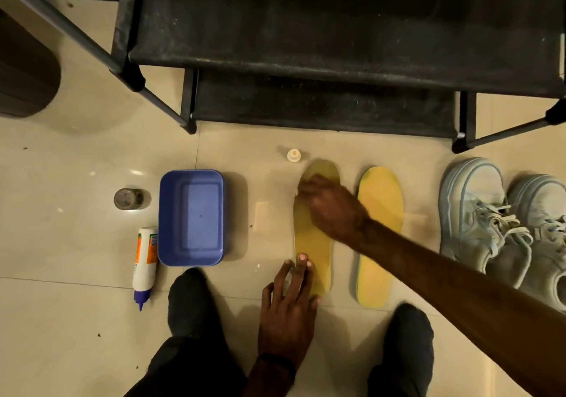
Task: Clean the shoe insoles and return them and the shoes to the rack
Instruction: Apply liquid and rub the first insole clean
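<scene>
While the left hand [289,301] presses straight fingers on the heel of one insole [312,243] before the rack [306,59], the right hand [327,203] rubs its toe (grip unclear). The second insole [379,234] lies just right, shoes [502,228] beyond.

Two yellow insoles lie flat on the tiled floor before me, toes toward the rack. The left insole [312,243] looks darker, wet; the right insole [379,234] is paler, just beside it, not touching. My pale blue-grey sneakers [490,222] stand side by side further right. The black rack [321,44] stands beyond.
</scene>
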